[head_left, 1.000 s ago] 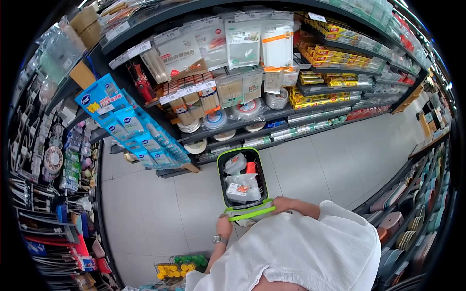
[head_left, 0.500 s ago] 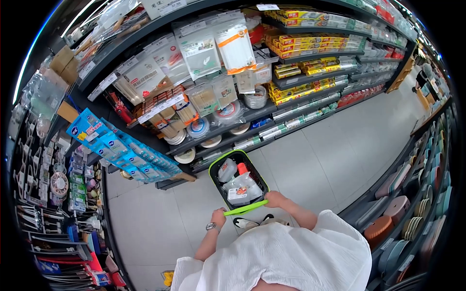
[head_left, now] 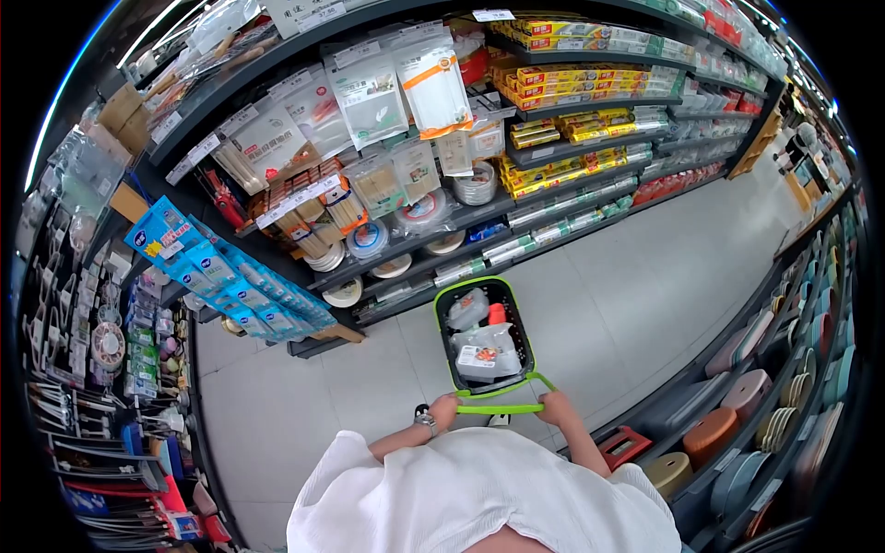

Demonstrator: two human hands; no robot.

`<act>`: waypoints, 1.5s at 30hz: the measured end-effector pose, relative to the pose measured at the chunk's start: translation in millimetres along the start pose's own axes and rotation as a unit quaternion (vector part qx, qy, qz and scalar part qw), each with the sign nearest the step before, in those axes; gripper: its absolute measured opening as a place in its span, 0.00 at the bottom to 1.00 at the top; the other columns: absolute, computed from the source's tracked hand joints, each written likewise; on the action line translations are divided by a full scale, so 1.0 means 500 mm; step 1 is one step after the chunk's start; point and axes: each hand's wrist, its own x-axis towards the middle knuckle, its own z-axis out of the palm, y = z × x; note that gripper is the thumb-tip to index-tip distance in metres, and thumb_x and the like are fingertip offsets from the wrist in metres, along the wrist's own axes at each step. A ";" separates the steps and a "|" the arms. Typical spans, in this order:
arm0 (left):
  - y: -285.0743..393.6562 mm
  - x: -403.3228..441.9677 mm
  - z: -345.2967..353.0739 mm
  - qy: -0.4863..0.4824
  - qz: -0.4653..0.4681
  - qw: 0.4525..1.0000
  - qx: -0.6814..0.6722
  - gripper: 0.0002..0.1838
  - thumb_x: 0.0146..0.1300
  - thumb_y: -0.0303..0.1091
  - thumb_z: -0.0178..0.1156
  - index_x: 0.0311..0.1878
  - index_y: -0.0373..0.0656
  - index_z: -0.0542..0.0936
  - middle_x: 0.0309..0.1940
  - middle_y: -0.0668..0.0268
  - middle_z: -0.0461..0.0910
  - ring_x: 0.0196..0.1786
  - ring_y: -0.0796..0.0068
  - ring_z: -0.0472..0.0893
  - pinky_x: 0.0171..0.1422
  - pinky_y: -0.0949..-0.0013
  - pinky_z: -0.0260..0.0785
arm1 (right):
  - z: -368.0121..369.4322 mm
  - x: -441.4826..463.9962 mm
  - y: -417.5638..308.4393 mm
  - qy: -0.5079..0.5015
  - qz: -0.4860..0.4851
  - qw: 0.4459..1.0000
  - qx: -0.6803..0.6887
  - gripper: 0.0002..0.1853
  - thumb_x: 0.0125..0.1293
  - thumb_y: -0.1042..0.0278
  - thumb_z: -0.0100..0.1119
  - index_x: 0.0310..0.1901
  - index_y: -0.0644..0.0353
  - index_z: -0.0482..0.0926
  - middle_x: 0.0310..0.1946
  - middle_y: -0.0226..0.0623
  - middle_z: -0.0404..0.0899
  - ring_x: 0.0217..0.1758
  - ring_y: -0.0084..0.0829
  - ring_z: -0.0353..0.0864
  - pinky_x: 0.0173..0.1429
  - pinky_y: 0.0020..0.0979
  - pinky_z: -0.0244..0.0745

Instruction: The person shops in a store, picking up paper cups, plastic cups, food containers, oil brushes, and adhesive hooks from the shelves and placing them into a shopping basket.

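Low in front of me is a black shopping basket (head_left: 443, 346) with a green rim, on the grey floor. My left hand (head_left: 445, 413), with a watch on its wrist, closes round the left end of the green handle (head_left: 501, 409). The handle's right end is gripped by my right hand (head_left: 556, 408). Inside the basket are a clear plastic container (head_left: 468, 310), something red (head_left: 497, 314) like a bottle cap, and a clear bag (head_left: 499, 348) beside a labelled white pack (head_left: 477, 361).
Ahead stands a shelf (head_left: 415, 241) with skewers, disposable plates and yellow boxes (head_left: 581, 78). Blue hanging packets (head_left: 230, 276) project at its left end. Bowls and dishes fill the right-hand shelf (head_left: 714, 435). The tiled aisle (head_left: 636, 286) runs right, towards a person (head_left: 807, 143) far off.
The basket has shifted right in view, and its handle has come away from the basket's near rim towards me. Both hands moved right with it. The shelves have shifted slightly left.
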 end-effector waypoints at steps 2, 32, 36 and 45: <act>-0.020 0.011 -0.006 0.003 0.040 0.999 0.011 0.13 0.53 0.18 0.55 0.39 0.39 0.85 0.42 0.50 0.81 0.47 0.47 0.82 0.54 0.51 0.76 | 0.016 -0.031 -0.026 0.014 0.029 0.999 0.014 0.12 0.52 0.57 0.69 0.27 0.59 0.85 0.29 0.50 0.84 0.36 0.54 0.84 0.44 0.50 0.80; -0.681 -0.109 -0.495 0.168 0.032 0.979 0.108 0.07 0.55 0.23 0.58 0.35 0.41 0.84 0.46 0.56 0.80 0.52 0.52 0.81 0.54 0.53 0.77 | 0.306 0.345 -0.857 -0.229 0.083 0.956 0.161 0.27 0.55 0.45 0.64 0.45 0.62 0.85 0.41 0.56 0.86 0.46 0.51 0.86 0.52 0.46 0.80; -0.712 -0.180 -0.467 0.228 0.009 0.972 0.054 0.08 0.54 0.18 0.58 0.35 0.39 0.82 0.49 0.52 0.79 0.55 0.47 0.79 0.58 0.51 0.76 | 0.278 0.343 -0.893 -0.238 0.073 0.959 0.133 0.26 0.54 0.49 0.65 0.42 0.67 0.86 0.41 0.57 0.86 0.47 0.52 0.86 0.54 0.47 0.80; -0.733 -0.290 -0.410 0.205 -0.034 0.978 -0.012 0.16 0.48 0.10 0.55 0.37 0.40 0.79 0.56 0.49 0.78 0.64 0.43 0.74 0.66 0.52 0.72 | 0.321 0.311 -0.880 -0.278 0.129 0.936 0.174 0.16 0.62 0.56 0.63 0.40 0.63 0.87 0.40 0.57 0.86 0.47 0.52 0.87 0.50 0.49 0.81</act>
